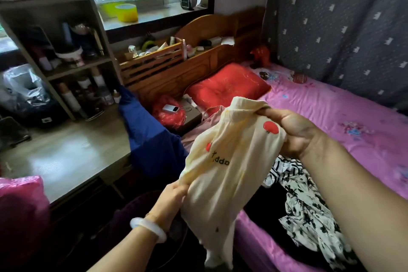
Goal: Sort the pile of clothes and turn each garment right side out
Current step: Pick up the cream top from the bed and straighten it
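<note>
you hold a cream garment [220,161] up in the centre of the frame, over the near edge of the bed [331,112]. your right grip [293,130], right of centre, is clamped on its upper end, thumb over the bunched ribbed band. your left grip [174,194], lower and left of centre, pinches the garment's left edge, and a pale bangle [148,227] sits on that wrist. the cloth hangs stretched between the two, its loose end dropping toward the bottom of the frame. red apple prints and black letters show on the side facing you; i cannot tell whether that is the right side. the pile [309,212] lies on the bed in the lower right, partly under your right forearm: black-and-white floral and striped pieces over something black. a red pillow [227,86] lies at the head of the bed above centre, and a blue cloth [150,139] hangs off the table [66,157] at left.
</note>
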`<state>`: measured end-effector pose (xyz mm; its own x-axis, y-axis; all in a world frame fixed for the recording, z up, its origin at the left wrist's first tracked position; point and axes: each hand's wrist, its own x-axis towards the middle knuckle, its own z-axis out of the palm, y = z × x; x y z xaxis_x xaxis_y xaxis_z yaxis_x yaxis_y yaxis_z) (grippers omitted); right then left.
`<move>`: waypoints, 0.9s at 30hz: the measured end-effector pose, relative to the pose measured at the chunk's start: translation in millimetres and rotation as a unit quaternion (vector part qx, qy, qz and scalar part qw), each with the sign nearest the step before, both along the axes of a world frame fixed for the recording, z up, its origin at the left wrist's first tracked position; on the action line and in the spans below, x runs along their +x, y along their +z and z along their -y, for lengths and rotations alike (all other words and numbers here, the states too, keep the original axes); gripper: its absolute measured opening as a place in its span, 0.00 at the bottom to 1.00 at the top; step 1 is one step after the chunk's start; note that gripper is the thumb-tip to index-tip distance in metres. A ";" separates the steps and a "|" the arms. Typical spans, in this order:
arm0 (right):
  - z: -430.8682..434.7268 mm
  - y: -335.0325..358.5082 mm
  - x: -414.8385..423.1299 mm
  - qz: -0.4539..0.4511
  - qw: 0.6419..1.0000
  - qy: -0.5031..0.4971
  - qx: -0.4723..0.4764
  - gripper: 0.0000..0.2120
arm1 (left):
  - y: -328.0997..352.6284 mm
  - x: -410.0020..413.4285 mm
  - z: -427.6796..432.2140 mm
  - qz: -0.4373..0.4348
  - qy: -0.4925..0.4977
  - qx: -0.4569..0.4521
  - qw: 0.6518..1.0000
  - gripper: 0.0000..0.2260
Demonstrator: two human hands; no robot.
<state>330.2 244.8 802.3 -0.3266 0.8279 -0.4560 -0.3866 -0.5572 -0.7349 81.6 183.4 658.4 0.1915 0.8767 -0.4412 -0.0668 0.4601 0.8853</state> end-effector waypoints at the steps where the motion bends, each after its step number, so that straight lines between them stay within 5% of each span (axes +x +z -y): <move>1: -4.2 -1.6 7.0 -0.023 1.000 -0.018 0.000 0.34 | 0.4 -1.2 2.4 0.005 -0.024 -0.009 1.000 0.05; 3: -16.9 -5.0 18.9 -0.071 0.995 -0.067 0.028 0.43 | 7.8 1.7 3.3 0.023 -0.054 -0.034 0.998 0.09; 5: -21.3 -20.0 22.4 -0.088 0.988 -0.105 0.067 0.30 | 14.6 11.6 3.2 0.105 -0.039 -0.074 0.991 0.07; 9: 17.5 -108.4 3.9 -0.008 0.998 0.016 -0.066 0.36 | 14.6 25.4 -9.5 0.228 0.007 -0.151 0.962 0.19; 12: 38.5 -142.5 -8.0 0.006 0.985 0.121 -0.121 0.27 | 12.7 26.9 -23.0 0.258 0.020 -0.143 0.955 0.21; 14: 29.7 -145.9 -7.7 -0.003 0.993 0.086 -0.078 0.17 | 2.7 23.2 -30.3 0.204 -0.012 -0.099 0.974 0.21; 17: 13.9 -142.7 -3.4 0.025 0.997 0.043 -0.064 0.18 | -6.7 22.7 -36.1 0.034 -0.060 -0.035 0.997 0.32; 21: -1.8 -145.5 3.3 0.110 0.990 0.032 -0.081 0.18 | -14.4 32.2 -45.1 -0.065 0.058 -0.026 0.996 0.25; 25: -19.6 -148.3 3.2 0.197 0.975 -0.022 -0.096 0.07 | -22.1 43.2 -50.9 -0.126 0.102 0.006 0.987 0.38; 27: -26.4 -153.2 7.8 0.237 0.971 -0.002 -0.038 0.23 | -18.7 51.4 -49.9 -0.167 -0.004 0.067 0.984 0.46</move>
<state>338.1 271.2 649.1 -0.0626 0.7871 -0.6136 -0.0173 -0.6156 -0.7879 133.0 233.3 639.7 0.0617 0.9302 -0.3617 0.2414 0.3377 0.9098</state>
